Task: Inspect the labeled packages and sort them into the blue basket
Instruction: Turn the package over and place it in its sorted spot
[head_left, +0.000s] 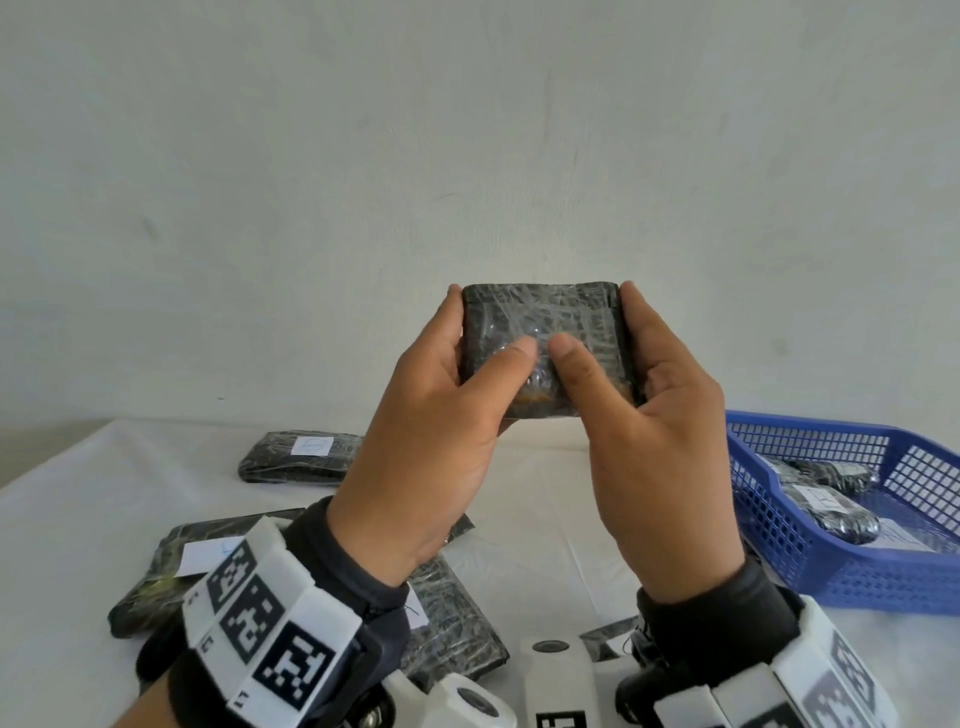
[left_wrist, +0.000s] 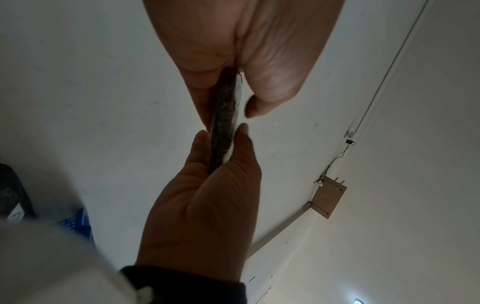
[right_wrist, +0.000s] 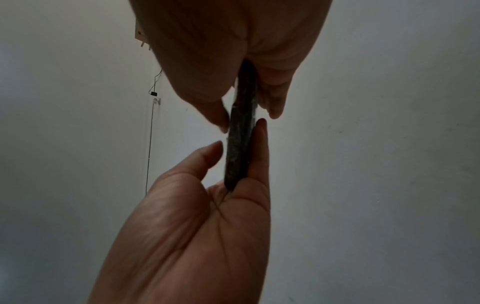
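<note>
I hold a black plastic-wrapped package (head_left: 543, 306) upright in front of me with both hands. My left hand (head_left: 483, 332) grips its left edge and my right hand (head_left: 597, 322) its right edge, thumbs on the near face and fingers behind. No label shows on the face toward me. The wrist views show the package edge-on (left_wrist: 223, 123) (right_wrist: 241, 144), pinched between the two hands. The blue basket (head_left: 810, 551) sits on the table at the right, with several wrapped, white-labeled packages (head_left: 831, 509) inside.
Three more black packages lie on the white table: one labeled at the back left (head_left: 301, 457), one labeled at the near left (head_left: 208, 561), one under my left wrist (head_left: 457, 623). A plain wall stands behind the table.
</note>
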